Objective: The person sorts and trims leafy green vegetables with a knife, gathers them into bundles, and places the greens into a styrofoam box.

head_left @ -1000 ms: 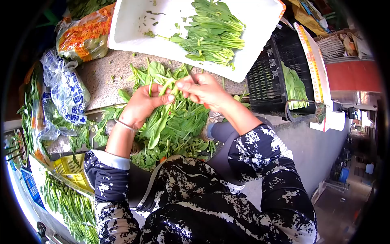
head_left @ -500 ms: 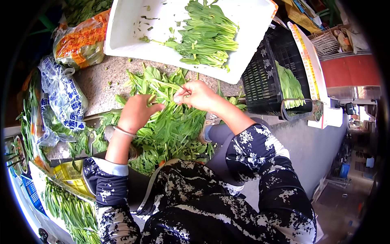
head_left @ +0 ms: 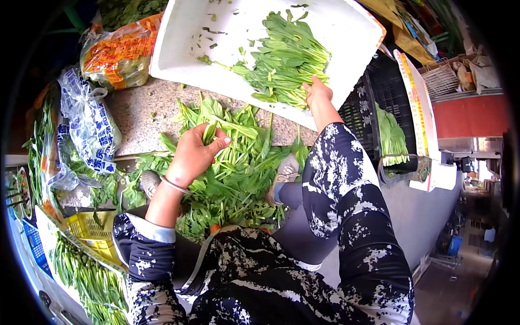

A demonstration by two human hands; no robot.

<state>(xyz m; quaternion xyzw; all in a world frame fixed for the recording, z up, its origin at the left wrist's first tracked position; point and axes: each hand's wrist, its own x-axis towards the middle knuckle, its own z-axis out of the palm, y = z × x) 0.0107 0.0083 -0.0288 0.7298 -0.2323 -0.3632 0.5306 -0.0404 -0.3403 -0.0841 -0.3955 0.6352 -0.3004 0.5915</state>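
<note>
My left hand [head_left: 194,154] is closed around a few leafy green stems [head_left: 210,132], above a loose heap of leafy greens [head_left: 233,173] between my shoes. My right hand [head_left: 319,96] reaches into the white foam box [head_left: 187,57], at the cut ends of a neat pile of leafy greens [head_left: 290,57]. Its fingers are pinched on stems at the pile's lower right edge; the exact grip is partly hidden. Scraps of leaf lie on the box floor left of the pile.
Right of the box stands a black plastic crate [head_left: 360,114] with greens. Bagged vegetables, one bag orange-printed [head_left: 122,54] and one blue-printed [head_left: 89,122], lie at the left. A yellow basket [head_left: 89,227] and a box of stemmed greens [head_left: 84,276] sit lower left.
My right hand has moved from beside the left hand up and right to the pile in the box. My left hand stays over the heap with stems. The view has shifted slightly.
</note>
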